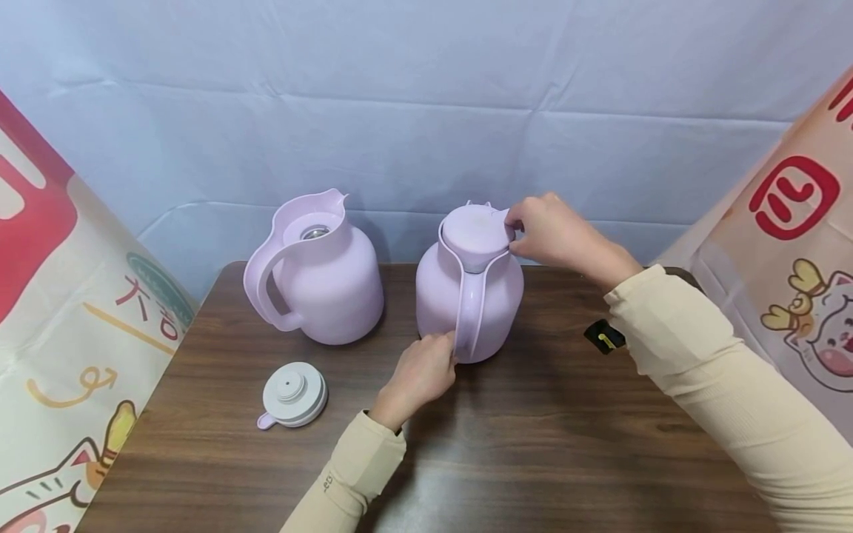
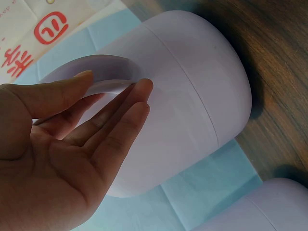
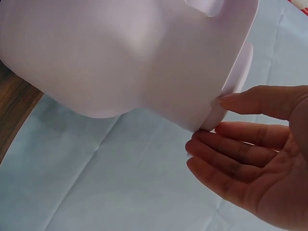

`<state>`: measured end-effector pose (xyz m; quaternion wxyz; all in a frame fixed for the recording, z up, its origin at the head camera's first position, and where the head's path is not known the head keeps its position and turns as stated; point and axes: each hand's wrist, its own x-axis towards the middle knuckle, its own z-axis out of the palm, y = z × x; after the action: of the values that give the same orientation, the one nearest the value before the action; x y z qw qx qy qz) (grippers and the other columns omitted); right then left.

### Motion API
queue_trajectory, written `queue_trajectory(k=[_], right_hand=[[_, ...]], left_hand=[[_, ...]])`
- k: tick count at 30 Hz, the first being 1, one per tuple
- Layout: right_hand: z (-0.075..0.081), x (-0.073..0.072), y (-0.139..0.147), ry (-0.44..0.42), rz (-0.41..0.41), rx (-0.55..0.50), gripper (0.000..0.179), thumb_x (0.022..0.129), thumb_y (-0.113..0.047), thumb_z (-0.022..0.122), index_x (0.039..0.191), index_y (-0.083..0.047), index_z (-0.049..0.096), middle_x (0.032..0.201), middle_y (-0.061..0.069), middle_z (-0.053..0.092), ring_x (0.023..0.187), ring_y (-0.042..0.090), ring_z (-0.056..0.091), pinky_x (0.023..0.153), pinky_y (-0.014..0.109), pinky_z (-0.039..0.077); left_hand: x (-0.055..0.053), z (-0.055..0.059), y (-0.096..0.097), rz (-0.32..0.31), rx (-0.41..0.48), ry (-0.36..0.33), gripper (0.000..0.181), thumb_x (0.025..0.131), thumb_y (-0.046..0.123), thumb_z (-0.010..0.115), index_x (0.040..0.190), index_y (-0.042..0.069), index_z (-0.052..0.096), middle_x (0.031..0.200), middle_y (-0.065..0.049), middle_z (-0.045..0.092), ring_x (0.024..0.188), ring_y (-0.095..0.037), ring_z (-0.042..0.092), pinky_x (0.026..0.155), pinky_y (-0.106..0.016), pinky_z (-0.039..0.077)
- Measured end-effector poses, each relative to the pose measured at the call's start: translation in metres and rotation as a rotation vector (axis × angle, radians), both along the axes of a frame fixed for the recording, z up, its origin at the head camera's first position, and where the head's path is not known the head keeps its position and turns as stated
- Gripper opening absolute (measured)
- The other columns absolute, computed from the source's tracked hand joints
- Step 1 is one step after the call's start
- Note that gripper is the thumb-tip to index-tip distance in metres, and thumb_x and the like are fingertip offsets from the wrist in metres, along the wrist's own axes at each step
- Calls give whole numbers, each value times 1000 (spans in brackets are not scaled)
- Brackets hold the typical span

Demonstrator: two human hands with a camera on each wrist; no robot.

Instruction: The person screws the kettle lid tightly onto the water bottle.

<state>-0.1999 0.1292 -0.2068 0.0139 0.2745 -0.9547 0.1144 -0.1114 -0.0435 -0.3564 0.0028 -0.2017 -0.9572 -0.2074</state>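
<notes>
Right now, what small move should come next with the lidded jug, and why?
I would probably ease the lilac lid upward: the right grip pinches its edge, the left grip holds the handle, and the neighbouring lilac jug stands open, with an upturned lid lying near it.

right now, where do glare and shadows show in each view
In the head view, a glossy highlight on the handle of the lidded lilac thermos jug and pale sheen on the wooden tabletop; in the left wrist view, dimmer light, dark shadow by the jug's base; in the right wrist view, soft grey shading across its body.
</notes>
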Motion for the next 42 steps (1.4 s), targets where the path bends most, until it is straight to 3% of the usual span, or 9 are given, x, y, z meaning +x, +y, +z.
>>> queue_trajectory(k=[8,13,17,23,28,33,42], right_hand=[[1,6,0,2,-6,-2,7,69,0,57,67,-5,62,65,6,54,64,23,47,57,33,36],[2,7,6,-7,12,-28,13,70,1,57,79,-1,66,73,10,59,69,25,51,64,37,42],[3,5,12,-48,-45,-55,19,71,0,55,87,4,65,81,15,62,75,28,54,71,41,44],[3,0,18,-64,-156,-97,18,72,-2,53,84,5,64,76,13,61,74,29,53,67,40,42],[2,-5,20,-76,-193,-122,29,75,-2,48,98,8,62,91,22,62,86,34,56,76,45,43],[-1,-9,20,-87,-185,-139,36,77,1,43,107,8,60,101,26,61,95,37,55,81,47,42],[-5,-12,20,-90,-152,-173,35,76,4,41,103,5,64,95,20,62,85,31,54,74,43,41]], left_hand=[[1,0,1,0,3,15,7,79,4,63,81,6,56,75,-7,62,73,-27,63,58,-38,48],[1,0,1,3,8,13,7,79,4,62,81,6,56,75,-7,62,74,-27,63,58,-39,48],[2,1,1,5,7,5,7,80,4,62,81,7,56,75,-7,62,74,-26,63,58,-38,48],[2,1,1,5,3,4,7,80,4,62,82,7,56,76,-7,62,74,-26,63,59,-38,48],[3,0,2,4,6,7,7,80,5,63,81,7,56,77,-8,63,74,-27,63,59,-38,48],[2,-1,2,8,4,5,7,80,5,63,82,6,56,77,-8,63,74,-27,63,58,-38,48],[3,-2,1,12,5,8,8,80,5,63,81,6,56,76,-8,62,73,-27,63,58,-38,48]])
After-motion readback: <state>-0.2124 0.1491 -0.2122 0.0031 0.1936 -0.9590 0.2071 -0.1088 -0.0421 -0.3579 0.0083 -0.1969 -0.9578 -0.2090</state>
